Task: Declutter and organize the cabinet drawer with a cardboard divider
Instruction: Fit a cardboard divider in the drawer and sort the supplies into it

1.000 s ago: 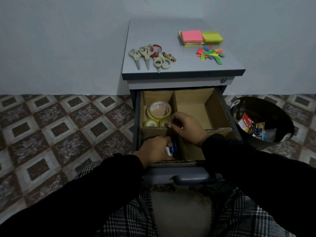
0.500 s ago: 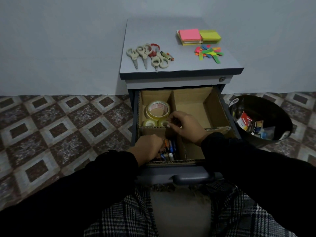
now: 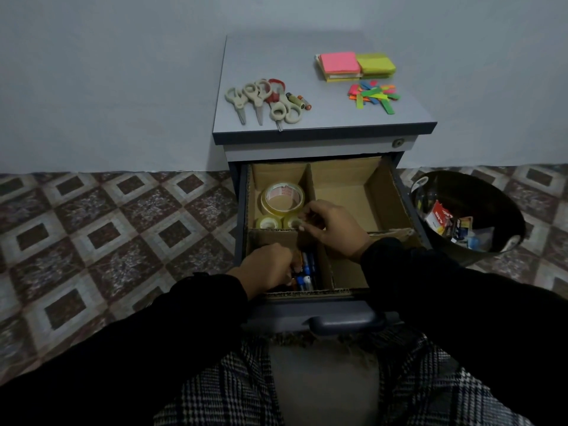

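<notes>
The cabinet drawer (image 3: 344,315) is pulled out, with a cardboard divider (image 3: 310,182) splitting it into compartments. One large tape roll (image 3: 282,196) and two small tape rolls (image 3: 268,223) lie in the back left compartment. Several pens and markers (image 3: 307,269) lie in the front left one. My left hand (image 3: 267,267) reaches into that compartment, fingers curled down onto the pens. My right hand (image 3: 333,226) sits at the divider's crossing, thumb and fingers pinching the cardboard wall next to a small tape roll. The two right compartments hold nothing that I can see.
On the cabinet top (image 3: 322,118) lie several scissors (image 3: 261,101), stacked sticky notes (image 3: 355,66) and loose coloured tabs (image 3: 373,95). A black bin (image 3: 491,192) holding packaging stands on the tiled floor to the right of the drawer. My knees are under the drawer front.
My left hand has slid left and lower in the front left compartment, uncovering more of the pens. My right hand has stayed at the divider's crossing.
</notes>
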The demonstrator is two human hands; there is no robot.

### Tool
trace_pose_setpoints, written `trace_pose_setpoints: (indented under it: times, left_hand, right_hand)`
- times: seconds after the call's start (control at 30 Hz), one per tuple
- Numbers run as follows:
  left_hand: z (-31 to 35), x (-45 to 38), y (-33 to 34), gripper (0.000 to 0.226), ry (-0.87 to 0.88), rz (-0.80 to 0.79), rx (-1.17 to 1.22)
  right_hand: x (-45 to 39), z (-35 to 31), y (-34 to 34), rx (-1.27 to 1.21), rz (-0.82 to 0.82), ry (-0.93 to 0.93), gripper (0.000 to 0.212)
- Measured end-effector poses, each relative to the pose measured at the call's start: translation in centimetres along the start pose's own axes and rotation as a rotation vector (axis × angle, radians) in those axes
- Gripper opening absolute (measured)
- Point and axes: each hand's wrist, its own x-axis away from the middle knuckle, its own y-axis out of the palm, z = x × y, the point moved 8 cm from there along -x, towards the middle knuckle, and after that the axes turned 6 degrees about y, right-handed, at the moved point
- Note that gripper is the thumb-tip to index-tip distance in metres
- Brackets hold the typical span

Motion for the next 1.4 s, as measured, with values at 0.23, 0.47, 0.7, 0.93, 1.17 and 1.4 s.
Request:
trace_pose_setpoints:
  times: [0.23, 0.47, 0.7, 0.93, 1.17, 1.4]
  left_hand:
    - [0.6, 0.3, 0.1, 0.023, 0.046, -0.051, 0.051]
    - [1.1, 0.4, -1.2, 0.024, 0.042, -0.05, 0.087]
    - [0.3, 1.7, -8.9, 0.02, -0.004, 0.212, 0.075]
    - [0.1, 1.3, -17.5, 0.018, 0.01, 0.46, 0.086]
    - [0.3, -1.6, -24.9, 0.026, -0.003, 0.689, -0.015]
    - [-1.0, -7.1, -28.0, 0.056, -0.191, 0.66, -0.281]
  right_hand:
    - [0.2, -0.1, -0.1, 0.005, -0.006, 0.002, 0.019]
    - [0.1, -0.5, -0.4, 0.025, -0.028, 0.02, 0.021]
    - [-1.0, -1.0, -3.1, 0.078, -0.052, 0.045, 0.018]
    - [-4.7, -1.1, -9.6, 0.193, 0.027, 0.04, 0.013]
    - [-10.4, -1.1, -14.4, 0.254, 0.065, 0.056, 0.02]
    - [-16.2, -1.1, -14.0, 0.323, -0.078, 0.112, 0.042]
